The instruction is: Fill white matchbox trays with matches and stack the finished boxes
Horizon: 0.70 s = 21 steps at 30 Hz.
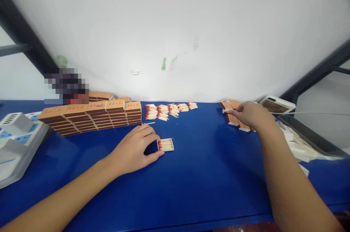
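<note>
A small white matchbox tray (165, 144) filled with red-headed matches lies on the blue tabletop. My left hand (136, 148) rests beside it, with thumb and forefinger curved round its left end, holding it at the near and far sides. Over at the right, my right hand (250, 113) reaches down to a group of orange-brown matchbox sleeves (233, 120). Its thumb and forefinger close on a sleeve (226, 106) at the group's left; the other fingertips are partly hidden. A loose match (150, 123) lies just beyond my left hand.
Stacked matchboxes (90, 115) form a wall at the left. Several piles of matches (163, 111) lie along the back. A white power strip (22, 148) stands far left. At right are a dark bin (314, 135), a white device (277, 104) and a cable. A blurred patch covers the back left.
</note>
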Motion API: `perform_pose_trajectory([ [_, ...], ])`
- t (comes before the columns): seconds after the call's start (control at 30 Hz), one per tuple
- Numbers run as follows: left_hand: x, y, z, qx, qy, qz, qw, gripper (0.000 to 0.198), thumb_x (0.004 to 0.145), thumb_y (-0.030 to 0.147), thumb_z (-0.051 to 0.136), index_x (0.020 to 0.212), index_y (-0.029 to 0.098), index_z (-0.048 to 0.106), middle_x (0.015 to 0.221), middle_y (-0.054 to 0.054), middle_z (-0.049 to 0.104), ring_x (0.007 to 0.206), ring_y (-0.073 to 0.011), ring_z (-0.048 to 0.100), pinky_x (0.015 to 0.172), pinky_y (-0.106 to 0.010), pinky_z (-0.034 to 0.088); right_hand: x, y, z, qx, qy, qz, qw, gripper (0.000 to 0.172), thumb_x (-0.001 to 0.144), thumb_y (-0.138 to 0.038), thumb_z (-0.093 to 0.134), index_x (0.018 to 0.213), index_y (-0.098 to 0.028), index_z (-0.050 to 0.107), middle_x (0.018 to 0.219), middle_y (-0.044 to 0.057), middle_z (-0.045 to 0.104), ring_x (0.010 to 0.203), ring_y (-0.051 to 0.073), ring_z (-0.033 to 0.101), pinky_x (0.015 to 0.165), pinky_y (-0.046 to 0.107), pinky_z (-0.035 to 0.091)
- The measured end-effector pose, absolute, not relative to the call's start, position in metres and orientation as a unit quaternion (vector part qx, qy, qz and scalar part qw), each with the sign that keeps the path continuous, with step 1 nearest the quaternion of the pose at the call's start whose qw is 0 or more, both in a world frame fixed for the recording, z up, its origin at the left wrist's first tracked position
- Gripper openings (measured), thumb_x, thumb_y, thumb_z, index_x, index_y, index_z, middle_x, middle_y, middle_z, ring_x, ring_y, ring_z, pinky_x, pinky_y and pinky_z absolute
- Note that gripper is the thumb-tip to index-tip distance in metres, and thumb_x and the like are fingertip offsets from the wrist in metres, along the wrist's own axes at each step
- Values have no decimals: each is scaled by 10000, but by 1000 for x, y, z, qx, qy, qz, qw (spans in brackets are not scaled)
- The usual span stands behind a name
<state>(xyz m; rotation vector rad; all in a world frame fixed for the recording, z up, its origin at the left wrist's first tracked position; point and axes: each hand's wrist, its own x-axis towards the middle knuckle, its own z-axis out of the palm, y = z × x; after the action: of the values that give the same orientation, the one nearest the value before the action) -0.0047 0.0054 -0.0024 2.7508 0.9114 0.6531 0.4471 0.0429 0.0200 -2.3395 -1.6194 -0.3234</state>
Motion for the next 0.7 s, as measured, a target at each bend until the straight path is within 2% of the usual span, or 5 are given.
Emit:
perform_pose_trajectory([
  [0.1,-3,4,-3,919,312,216,104,257,979,404,713,1117,187,721,1031,-75,698,1033,-259,634,938,-443,549,419,45,16,-817,-561,-80,111,268,908,-419,700,713,-235,707,698,101,714,640,265,637,630,369,411],
  [0.2,-1,2,-2,917,314,218,112,263,980,410,714,1129,193,721,1032,-78,698,1026,-261,631,928,-444,555,388,43,14,-785,-598,-99,126,245,967,-377,609,825,-216,729,821,122,753,782,288,681,671,363,413],
  [0.37,0,-2,1,916,303,243,100,254,978,392,717,1128,188,709,1030,-81,704,1025,-263,631,933,-452,551,323,44,19,-603,-766,-38,220,226,1001,-315,570,886,-191,719,833,73,747,725,204,631,683,317,396],
  [0.5,-2,-5,1,916,301,247,96,237,966,374,729,1117,193,707,1010,-79,695,995,-265,627,901,-448,551,256,79,38,-459,-862,67,202,196,995,-291,645,836,-183,681,744,10,675,643,144,536,641,275,340],
  [0.7,-4,-6,-7,913,305,249,106,235,950,329,744,1133,192,688,1008,-72,686,981,-271,618,866,-458,545,159,170,52,-355,-917,88,160,145,976,-262,701,1091,-177,731,816,9,710,724,144,585,685,278,356],
])
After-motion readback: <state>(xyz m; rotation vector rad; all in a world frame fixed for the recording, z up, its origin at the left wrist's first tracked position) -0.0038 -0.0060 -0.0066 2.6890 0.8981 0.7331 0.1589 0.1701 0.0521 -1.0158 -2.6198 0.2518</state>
